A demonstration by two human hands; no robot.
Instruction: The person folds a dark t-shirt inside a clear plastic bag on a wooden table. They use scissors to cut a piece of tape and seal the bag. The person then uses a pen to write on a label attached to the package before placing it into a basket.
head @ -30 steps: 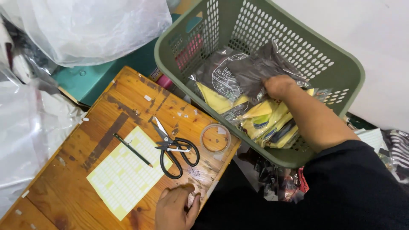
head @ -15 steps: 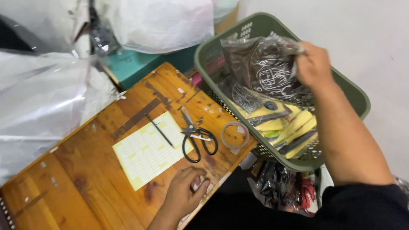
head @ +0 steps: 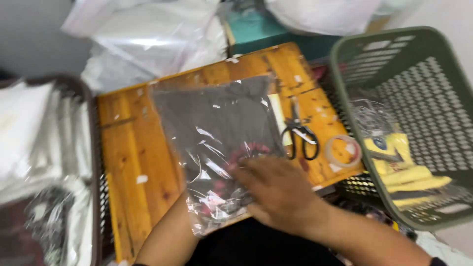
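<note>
A right hand [head: 278, 192] lies open and flat on a clear bag holding a dark garment [head: 217, 143], spread across a wooden board [head: 130, 148]. The left hand is hidden beneath the bag, its state unclear. Scissors [head: 298, 133] lie beside it.

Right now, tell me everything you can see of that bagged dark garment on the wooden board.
The bagged garment is a folded dark grey piece with a red print near its lower end, sealed in clear, wrinkled, glossy plastic. It lies flat on the wooden board, covering its middle, its near end overhanging the front edge. The right hand presses on its lower right part; the left forearm runs beneath that end, hand hidden.
</note>
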